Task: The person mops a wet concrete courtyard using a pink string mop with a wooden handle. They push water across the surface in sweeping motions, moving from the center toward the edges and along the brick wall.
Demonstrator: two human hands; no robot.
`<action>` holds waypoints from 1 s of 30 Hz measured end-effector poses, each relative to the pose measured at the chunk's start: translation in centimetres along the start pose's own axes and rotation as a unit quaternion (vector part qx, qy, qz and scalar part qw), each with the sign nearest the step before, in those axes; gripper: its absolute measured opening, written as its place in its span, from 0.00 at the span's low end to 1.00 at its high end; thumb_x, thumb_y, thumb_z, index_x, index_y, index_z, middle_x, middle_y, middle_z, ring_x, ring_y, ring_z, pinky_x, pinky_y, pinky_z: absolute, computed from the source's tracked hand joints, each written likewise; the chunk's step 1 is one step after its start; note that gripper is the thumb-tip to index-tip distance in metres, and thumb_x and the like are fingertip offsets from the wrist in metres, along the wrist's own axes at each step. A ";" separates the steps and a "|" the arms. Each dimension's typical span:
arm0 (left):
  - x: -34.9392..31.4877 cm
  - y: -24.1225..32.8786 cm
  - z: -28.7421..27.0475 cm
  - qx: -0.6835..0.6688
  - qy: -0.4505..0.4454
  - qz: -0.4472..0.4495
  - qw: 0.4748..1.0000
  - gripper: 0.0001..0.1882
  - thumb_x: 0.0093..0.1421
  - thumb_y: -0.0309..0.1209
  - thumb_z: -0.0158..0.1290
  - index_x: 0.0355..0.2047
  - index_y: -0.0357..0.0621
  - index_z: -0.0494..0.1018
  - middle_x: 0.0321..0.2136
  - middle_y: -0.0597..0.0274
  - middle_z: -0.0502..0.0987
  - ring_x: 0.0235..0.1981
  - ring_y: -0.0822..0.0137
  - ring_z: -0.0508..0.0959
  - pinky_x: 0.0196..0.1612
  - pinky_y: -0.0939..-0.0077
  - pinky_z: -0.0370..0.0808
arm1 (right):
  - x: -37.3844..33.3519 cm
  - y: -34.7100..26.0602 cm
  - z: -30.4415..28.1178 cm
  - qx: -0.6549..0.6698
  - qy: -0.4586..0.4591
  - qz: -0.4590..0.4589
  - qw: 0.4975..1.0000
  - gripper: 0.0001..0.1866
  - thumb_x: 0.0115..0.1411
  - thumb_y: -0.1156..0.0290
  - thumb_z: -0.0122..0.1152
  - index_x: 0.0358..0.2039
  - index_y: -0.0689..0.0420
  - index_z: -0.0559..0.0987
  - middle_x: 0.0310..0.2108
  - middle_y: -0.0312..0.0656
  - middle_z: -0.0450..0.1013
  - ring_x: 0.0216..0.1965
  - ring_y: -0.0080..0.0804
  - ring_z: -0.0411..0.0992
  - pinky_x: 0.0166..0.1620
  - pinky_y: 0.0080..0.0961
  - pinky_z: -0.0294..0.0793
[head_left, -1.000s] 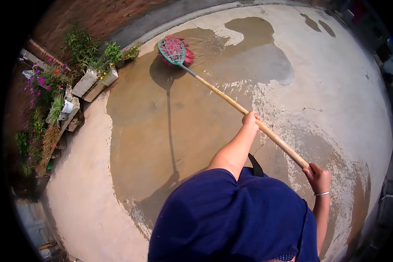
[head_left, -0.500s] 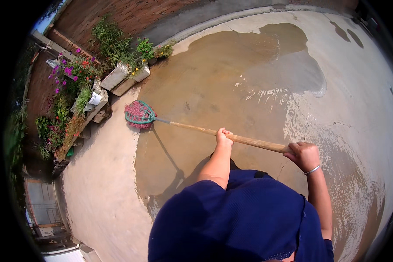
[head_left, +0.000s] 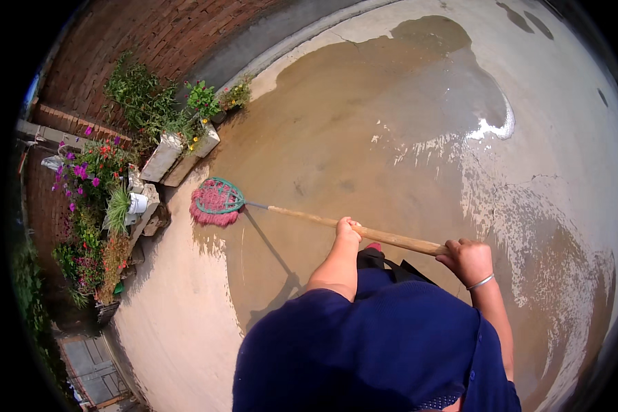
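Observation:
A long-handled mop (head_left: 301, 215) slants across the view between both my hands. Its head (head_left: 216, 200) has a green, cage-like frame over pink-red strands and lies at the left, on the wet floor's edge. My left hand (head_left: 349, 229) is closed round the middle of the wooden handle. Closer to my right side, my right hand (head_left: 468, 261), with a silver bangle at the wrist, grips the handle's upper end. Brown wet concrete (head_left: 336, 123) spreads beneath the handle.
Flower planters (head_left: 163, 156) and leafy plants line the left, with a white pot (head_left: 138, 202) among them. Behind stands a brick wall (head_left: 165, 41) with a grey base. Pale dry concrete (head_left: 168, 302) borders the wet patch. A red-toed shoe (head_left: 373, 246) shows below the handle.
The mop strands have spread out flat on the floor, and the wet area now reaches below the head. Both hands keep their grip, shifted slightly left in view. The whole view has turned a little.

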State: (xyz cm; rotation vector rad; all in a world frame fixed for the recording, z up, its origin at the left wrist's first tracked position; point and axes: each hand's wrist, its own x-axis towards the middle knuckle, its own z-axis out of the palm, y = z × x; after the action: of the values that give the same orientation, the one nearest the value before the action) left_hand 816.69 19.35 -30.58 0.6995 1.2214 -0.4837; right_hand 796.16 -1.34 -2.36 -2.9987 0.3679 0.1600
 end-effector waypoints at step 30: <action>-12.0 -27.0 15.7 0.298 -0.200 -0.047 0.932 0.08 0.50 0.23 0.51 0.22 0.43 0.61 0.13 0.68 0.63 0.12 0.75 0.65 0.15 0.79 0.66 | -21.3 12.5 -0.3 0.105 0.144 0.302 0.936 0.15 0.43 0.56 0.65 0.26 0.52 0.77 0.17 0.36 0.71 0.18 0.33 0.70 0.22 0.26 0.68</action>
State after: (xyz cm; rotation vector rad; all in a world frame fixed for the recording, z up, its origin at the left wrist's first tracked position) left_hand 805.62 -11.09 -22.32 0.9960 0.7172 -1.0480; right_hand 772.55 -8.44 -0.81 -2.5969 1.2438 -0.2576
